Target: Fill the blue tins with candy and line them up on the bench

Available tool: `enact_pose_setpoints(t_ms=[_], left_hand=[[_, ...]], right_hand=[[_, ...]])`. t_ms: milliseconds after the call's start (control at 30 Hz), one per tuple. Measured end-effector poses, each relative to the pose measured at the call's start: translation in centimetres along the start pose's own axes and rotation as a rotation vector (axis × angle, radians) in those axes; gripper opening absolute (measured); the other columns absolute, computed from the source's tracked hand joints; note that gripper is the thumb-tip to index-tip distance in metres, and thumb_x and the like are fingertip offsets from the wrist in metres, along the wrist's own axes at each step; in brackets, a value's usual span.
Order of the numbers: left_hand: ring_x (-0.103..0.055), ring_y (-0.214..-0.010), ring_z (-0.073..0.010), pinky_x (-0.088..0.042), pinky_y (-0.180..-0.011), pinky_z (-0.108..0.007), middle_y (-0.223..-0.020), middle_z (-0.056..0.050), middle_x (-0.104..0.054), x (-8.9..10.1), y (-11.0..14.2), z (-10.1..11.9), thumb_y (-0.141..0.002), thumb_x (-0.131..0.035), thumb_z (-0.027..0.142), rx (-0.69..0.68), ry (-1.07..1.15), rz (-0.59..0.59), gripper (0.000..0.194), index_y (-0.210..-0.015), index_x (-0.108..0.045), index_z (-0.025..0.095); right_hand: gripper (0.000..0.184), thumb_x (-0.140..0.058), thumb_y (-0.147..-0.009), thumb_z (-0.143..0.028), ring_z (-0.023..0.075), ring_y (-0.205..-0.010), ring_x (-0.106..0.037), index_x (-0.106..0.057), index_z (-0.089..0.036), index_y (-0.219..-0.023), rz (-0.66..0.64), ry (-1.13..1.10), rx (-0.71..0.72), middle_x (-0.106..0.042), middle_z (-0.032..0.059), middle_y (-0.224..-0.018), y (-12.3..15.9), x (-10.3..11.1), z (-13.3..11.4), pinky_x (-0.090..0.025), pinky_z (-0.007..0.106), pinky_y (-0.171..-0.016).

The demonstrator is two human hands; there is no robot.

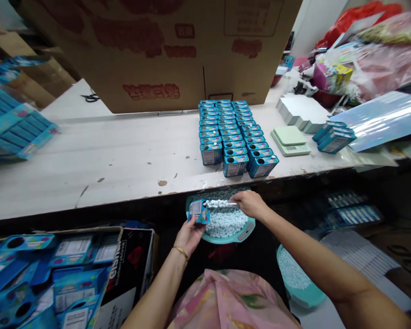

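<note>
My left hand (189,236) is closed around a small blue tin (197,210), tilted so that its opening faces right. In my right hand (249,203) is a narrow clear scoop (233,204) filled with small pale pellets (218,204). The scoop's tip meets the tin's opening; whether pellets are passing inside cannot be made out. Both hands are over a turquoise basin (245,233) that holds a heap of the same pellets. On the table edge beyond stand several rows of blue tins (235,165) with round holes in their tops.
Left of me, a carton (120,256) is full of blue tins. A large cardboard box (192,55) rises at the back of the white table (133,155). A green scale (290,140) stands right of the rows. Another turquoise basin (310,297) of pellets sits low at right.
</note>
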State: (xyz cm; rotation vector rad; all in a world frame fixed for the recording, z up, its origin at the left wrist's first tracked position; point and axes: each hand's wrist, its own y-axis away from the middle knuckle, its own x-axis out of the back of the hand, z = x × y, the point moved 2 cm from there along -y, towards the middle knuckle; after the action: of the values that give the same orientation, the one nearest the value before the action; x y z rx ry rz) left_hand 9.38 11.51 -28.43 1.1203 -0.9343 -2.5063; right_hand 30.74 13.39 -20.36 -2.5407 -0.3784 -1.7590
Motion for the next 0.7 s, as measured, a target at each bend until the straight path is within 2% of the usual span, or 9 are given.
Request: enact_pose_setpoints(t_ms=[133,233,400,533,600,700], left_hand=[[-0.060,-0.065,-0.0135,-0.053,-0.058,-0.029,-0.072,-0.005,-0.060,-0.7,0.1,-0.8,-0.077,-0.046,0.008,-0.039,-0.009,-0.008,0.009,-0.077,-0.054,0.013],[-0.060,-0.067,-0.0135,-0.053,-0.060,-0.029,-0.073,-0.005,-0.061,-0.7,0.2,-1.0,-0.075,-0.049,0.008,-0.049,-0.029,-0.022,0.008,-0.077,-0.054,0.013],[-0.059,-0.069,-0.0130,-0.052,-0.064,-0.030,-0.078,-0.004,-0.060,-0.3,0.4,-1.0,-0.070,-0.056,0.009,-0.054,-0.134,-0.065,0.012,-0.080,-0.052,0.015],[-0.058,-0.080,-0.0157,-0.051,-0.066,-0.033,-0.095,-0.003,-0.058,0.3,0.2,-0.1,-0.058,-0.068,0.014,-0.182,-0.440,-0.103,0.049,-0.099,-0.045,0.025],[-0.057,-0.086,-0.0178,-0.049,-0.069,-0.033,-0.100,-0.004,-0.057,0.4,-0.3,0.6,-0.056,-0.070,0.021,-0.270,-0.658,-0.137,0.055,-0.104,-0.044,0.026],[-0.057,-0.085,-0.0181,-0.045,-0.076,-0.034,-0.091,-0.004,-0.059,0.2,-1.4,1.8,-0.050,-0.072,0.025,-0.447,-0.903,-0.174,0.063,-0.106,-0.044,0.021]], right_hand=[[0.028,-0.041,-0.069,-0.012,0.0203,-0.081,-0.058,-0.064,-0.021,-0.082,-0.058,0.279,0.013,-0.065,0.0083,-0.084,0.3,1.7,-3.4,-0.039,0.028,-0.066],[0.026,-0.041,-0.070,-0.012,0.0204,-0.079,-0.059,-0.063,-0.016,-0.084,-0.075,0.352,0.062,-0.064,0.0124,-0.084,0.0,2.1,-5.3,-0.040,0.028,-0.065],[0.028,-0.037,-0.075,-0.015,0.0209,-0.078,-0.059,-0.062,-0.016,-0.087,-0.022,0.371,0.171,-0.064,0.0124,-0.083,-0.8,2.4,-6.0,-0.040,0.028,-0.063],[0.028,-0.040,-0.074,-0.014,0.0176,-0.077,-0.058,-0.063,-0.020,-0.087,-0.020,0.363,0.238,-0.065,0.0069,-0.084,-1.3,3.1,-4.9,-0.036,0.024,-0.060],[0.028,-0.041,-0.073,-0.012,0.0162,-0.077,-0.057,-0.063,-0.022,-0.088,-0.034,0.388,0.294,-0.064,0.0053,-0.084,-1.4,3.6,-4.5,-0.034,0.023,-0.059],[0.024,-0.042,-0.074,-0.013,0.0148,-0.075,-0.056,-0.063,-0.020,-0.084,-0.030,0.414,0.408,-0.063,0.0056,-0.081,-1.2,4.1,-4.8,-0.030,0.024,-0.059]])
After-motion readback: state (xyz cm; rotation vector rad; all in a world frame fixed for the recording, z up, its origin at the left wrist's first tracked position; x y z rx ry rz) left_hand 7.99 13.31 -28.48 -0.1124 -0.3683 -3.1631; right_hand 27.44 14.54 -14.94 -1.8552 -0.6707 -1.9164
